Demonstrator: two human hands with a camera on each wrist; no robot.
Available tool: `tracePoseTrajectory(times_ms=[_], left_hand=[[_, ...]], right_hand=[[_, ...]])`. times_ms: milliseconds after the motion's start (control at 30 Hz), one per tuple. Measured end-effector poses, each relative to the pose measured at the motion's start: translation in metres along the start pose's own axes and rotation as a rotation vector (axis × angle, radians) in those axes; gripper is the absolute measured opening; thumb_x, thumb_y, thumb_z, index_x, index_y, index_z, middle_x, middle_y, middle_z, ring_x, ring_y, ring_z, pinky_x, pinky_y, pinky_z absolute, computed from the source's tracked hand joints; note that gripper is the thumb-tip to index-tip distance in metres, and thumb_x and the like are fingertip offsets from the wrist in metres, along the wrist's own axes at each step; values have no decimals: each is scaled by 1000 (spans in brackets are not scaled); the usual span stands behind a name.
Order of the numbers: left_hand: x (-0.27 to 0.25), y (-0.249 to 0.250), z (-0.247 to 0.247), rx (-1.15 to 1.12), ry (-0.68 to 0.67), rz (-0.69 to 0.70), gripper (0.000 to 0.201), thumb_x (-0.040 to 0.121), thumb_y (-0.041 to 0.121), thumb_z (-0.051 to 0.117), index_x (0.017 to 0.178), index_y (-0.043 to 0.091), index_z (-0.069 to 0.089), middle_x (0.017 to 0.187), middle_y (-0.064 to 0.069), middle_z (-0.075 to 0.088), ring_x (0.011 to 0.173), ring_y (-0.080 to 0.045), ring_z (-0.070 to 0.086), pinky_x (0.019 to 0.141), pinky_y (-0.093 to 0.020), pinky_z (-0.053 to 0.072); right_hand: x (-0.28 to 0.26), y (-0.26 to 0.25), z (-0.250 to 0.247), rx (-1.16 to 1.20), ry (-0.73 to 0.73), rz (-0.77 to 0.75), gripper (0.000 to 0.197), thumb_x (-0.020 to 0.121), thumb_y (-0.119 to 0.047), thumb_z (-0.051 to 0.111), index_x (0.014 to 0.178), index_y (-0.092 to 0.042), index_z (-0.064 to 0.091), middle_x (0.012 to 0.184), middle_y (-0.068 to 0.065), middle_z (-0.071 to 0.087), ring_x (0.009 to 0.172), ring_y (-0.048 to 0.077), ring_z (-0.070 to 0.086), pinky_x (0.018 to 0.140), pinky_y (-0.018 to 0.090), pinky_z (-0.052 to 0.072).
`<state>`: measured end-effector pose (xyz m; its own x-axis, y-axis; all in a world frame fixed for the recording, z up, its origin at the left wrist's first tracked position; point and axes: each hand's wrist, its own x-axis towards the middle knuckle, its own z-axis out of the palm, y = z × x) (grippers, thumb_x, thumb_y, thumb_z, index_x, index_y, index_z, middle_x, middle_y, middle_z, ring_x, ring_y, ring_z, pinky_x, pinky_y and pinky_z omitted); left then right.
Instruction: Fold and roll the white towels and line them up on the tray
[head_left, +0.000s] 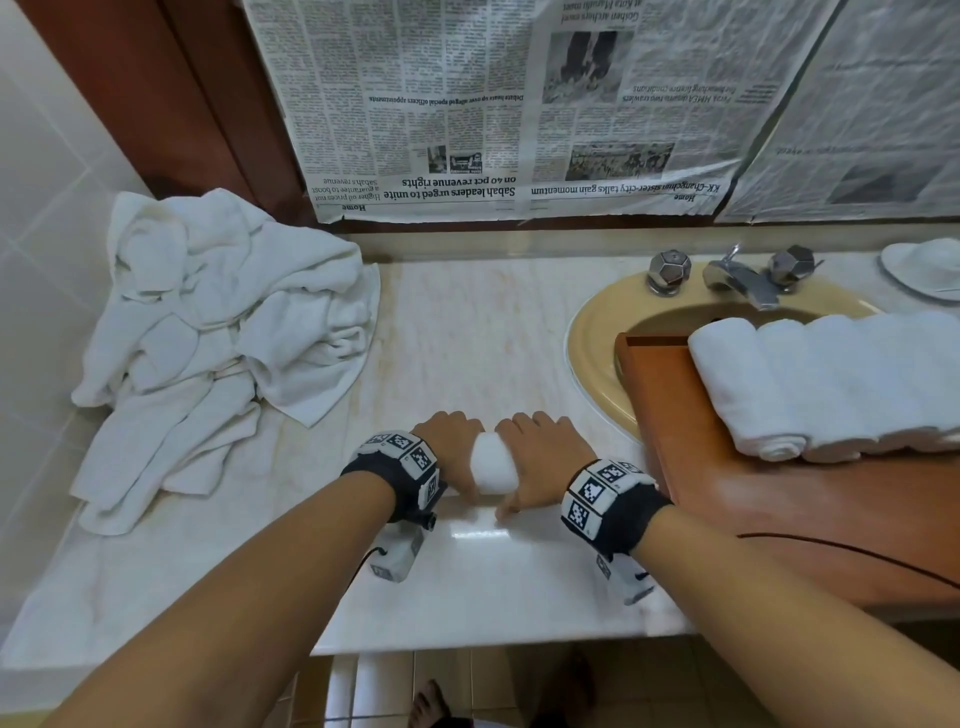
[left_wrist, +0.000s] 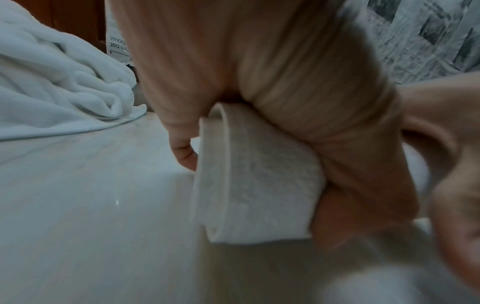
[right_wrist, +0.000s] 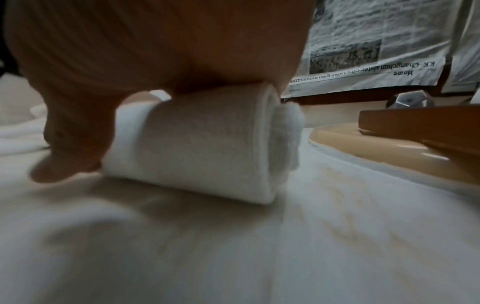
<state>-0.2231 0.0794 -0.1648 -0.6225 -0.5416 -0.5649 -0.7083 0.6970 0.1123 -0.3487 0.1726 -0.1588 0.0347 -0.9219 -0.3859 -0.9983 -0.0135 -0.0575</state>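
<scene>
On the pale marble counter (head_left: 467, 322), the left hand (head_left: 451, 447) and right hand (head_left: 540, 457) lay side by side over a rolled white towel (head_left: 492, 463), fingers curled down around it and pinning it to the stone. The left wrist view showed the roll's spiral hem, the right wrist view its fluffy terry end. To the right, four finished rolls (head_left: 831, 384) sat in a row on a wooden tray (head_left: 660, 395) laid across the beige sink (head_left: 597, 322). A heap of crumpled towels (head_left: 218, 322) lay at left. Upside-down newspaper (head_left: 467, 104) behind read "Sabah leaders urged to unite on 40 pct revenue rights".
</scene>
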Motion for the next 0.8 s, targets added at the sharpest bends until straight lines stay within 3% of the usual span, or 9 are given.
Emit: tracePoseTrajectory(times_ms=[133, 233, 333, 500, 633, 800], left_hand=[[-4, -1, 3, -61, 14, 19, 71, 56, 45, 87, 114, 21, 53, 109, -1, 56, 92, -17, 55, 84, -33, 51], [-11, 1, 6, -83, -6, 52, 70, 57, 44, 88, 114, 19, 55, 112, -3, 55, 97, -20, 57, 86, -34, 52], [-22, 5, 16, -99, -12, 91, 73, 52, 44, 90, 111, 20, 56, 109, -1, 53, 93, -18, 56, 81, -33, 53], [-33, 7, 37, -65, 82, 143, 73, 54, 50, 84, 114, 22, 51, 106, 2, 48, 97, -17, 48, 82, -32, 49], [-41, 6, 47, -29, 169, 217, 78, 58, 51, 81, 121, 22, 47, 112, 2, 48, 103, -19, 48, 83, -32, 45], [-46, 2, 53, 2, 233, 301, 74, 60, 52, 78, 122, 25, 47, 113, 2, 53, 101, -20, 51, 81, -31, 43]], right_hand=[[5, -3, 0, 32, 27, 29, 83, 66, -57, 76, 128, -19, 37, 121, 3, 53, 108, 27, 52, 85, 38, 38], [2, -4, -5, 137, -81, 52, 75, 63, -50, 80, 119, -18, 43, 110, 2, 60, 96, 24, 59, 76, 34, 46], [-5, -7, -3, 211, -206, 68, 73, 63, -43, 81, 120, -16, 45, 112, 4, 59, 96, 23, 58, 77, 35, 50], [-24, -14, 9, 311, -179, 130, 79, 59, -31, 83, 124, -14, 41, 116, 4, 46, 106, 22, 47, 84, 37, 49], [-39, -26, 14, 371, -189, 240, 81, 59, -31, 85, 124, -14, 40, 114, 5, 56, 98, 24, 58, 78, 34, 51], [-47, -47, 16, 409, -208, 402, 64, 59, -31, 83, 113, -14, 53, 107, 3, 62, 90, 22, 61, 77, 34, 56]])
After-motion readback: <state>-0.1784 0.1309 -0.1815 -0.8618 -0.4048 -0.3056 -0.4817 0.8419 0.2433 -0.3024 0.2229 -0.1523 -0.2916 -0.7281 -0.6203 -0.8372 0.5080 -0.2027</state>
